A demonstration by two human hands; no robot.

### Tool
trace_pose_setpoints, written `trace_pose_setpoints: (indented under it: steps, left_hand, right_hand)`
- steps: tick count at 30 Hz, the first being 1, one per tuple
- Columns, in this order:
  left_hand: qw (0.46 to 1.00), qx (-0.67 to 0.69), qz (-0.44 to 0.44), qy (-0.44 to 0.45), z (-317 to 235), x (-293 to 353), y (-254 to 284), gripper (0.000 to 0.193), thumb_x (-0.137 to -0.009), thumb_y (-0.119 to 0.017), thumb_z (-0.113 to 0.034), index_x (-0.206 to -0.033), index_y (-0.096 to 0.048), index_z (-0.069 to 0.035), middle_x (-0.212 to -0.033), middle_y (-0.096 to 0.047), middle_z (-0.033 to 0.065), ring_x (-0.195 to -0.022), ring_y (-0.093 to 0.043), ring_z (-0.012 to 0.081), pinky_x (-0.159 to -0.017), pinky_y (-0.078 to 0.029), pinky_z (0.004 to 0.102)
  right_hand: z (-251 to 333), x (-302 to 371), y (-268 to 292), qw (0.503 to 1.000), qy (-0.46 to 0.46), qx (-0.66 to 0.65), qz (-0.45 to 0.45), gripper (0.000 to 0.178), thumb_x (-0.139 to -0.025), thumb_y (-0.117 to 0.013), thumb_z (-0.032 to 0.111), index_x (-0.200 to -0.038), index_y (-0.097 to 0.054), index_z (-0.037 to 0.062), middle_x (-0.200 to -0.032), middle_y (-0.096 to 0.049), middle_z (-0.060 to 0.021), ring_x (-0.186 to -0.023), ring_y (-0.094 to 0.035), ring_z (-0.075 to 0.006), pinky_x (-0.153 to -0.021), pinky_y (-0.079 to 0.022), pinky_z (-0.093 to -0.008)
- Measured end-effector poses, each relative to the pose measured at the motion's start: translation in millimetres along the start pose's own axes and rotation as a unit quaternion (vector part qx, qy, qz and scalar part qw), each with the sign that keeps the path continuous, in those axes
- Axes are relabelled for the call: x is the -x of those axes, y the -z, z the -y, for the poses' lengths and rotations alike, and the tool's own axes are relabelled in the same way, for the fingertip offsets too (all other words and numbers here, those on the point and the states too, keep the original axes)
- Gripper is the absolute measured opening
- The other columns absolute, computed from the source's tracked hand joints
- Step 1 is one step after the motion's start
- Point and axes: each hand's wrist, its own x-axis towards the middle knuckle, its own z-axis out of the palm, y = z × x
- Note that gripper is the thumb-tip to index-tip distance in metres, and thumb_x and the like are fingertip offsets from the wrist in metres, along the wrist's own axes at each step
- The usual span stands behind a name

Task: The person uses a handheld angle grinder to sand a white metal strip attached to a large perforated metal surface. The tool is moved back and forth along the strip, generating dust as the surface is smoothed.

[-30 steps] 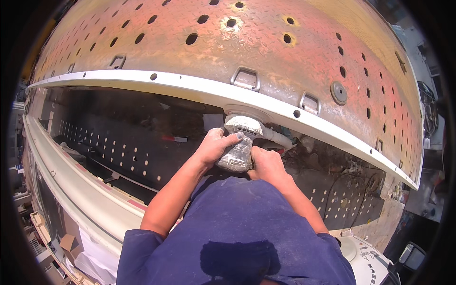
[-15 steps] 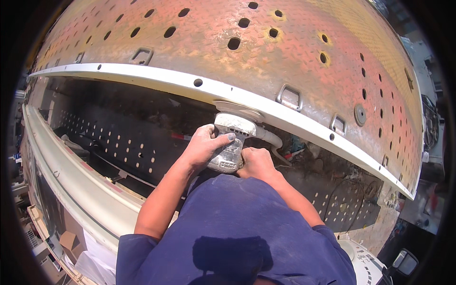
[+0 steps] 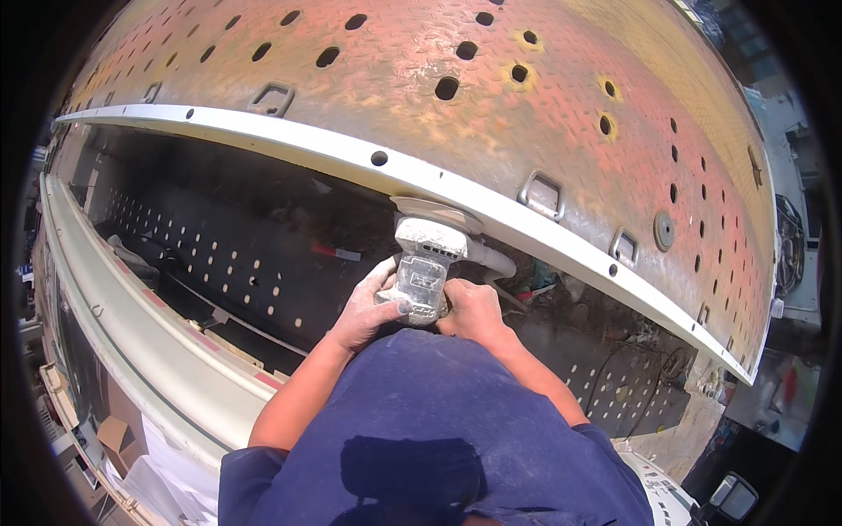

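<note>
Both hands, left hand and right hand, fingers wrapped tight round dusty sander, its pad against white flange of perforated panel.

I am looking down on a rust-orange perforated metal deck with a tread pattern, lit by hard sun and edged by a pale cream painted rail. Below it lies a dark shadowed bay with a perforated black wall. A second cream beam runs along the lower left.
</note>
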Motion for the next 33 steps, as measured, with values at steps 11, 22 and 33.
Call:
trace_pose_setpoints:
  steps: [11, 22, 33]
  left_hand:
    - [0.998, -0.064, -0.007, 0.000, 29.9, -1.0, -28.9, 0.132, -0.076, -0.105, -0.039, -0.176, -0.031, 0.006, -0.162, -0.060, 0.0200, -0.146, -0.063, 0.0257, -0.124, -0.050, 0.0424]
    - [0.973, -0.214, 0.078, 0.024, 34.9, -22.6, -39.8, 0.112, -0.086, -0.095, -0.025, -0.177, -0.038, 0.005, -0.154, -0.066, 0.0171, -0.138, -0.064, 0.0215, -0.120, -0.051, 0.0387]
    - [0.967, -0.242, 0.073, 0.026, -17.2, -16.6, 29.3, 0.107, -0.090, -0.093, -0.023, -0.176, -0.038, 0.006, -0.158, -0.064, 0.0179, -0.142, -0.063, 0.0213, -0.122, -0.050, 0.0401]
  right_hand:
    - [-24.8, 33.8, 18.7, 1.000, -0.008, -0.009, -0.024, 0.028, -0.071, -0.087, 0.015, -0.093, -0.074, 0.0046, -0.086, -0.076, -0.0167, -0.076, -0.077, -0.0405, -0.067, -0.062, -0.0487]
    - [-48.2, 67.0, 25.8, 0.998, -0.048, 0.018, -0.047, 0.032, -0.070, -0.091, 0.020, -0.087, -0.069, 0.0051, -0.084, -0.075, -0.0158, -0.073, -0.076, -0.0394, -0.065, -0.060, -0.0474]
    - [15.1, 9.0, -8.1, 0.997, -0.064, -0.021, -0.032, 0.028, -0.071, -0.087, 0.014, -0.094, -0.073, 0.0035, -0.091, -0.078, -0.0167, -0.082, -0.079, -0.0405, -0.071, -0.063, -0.0480]
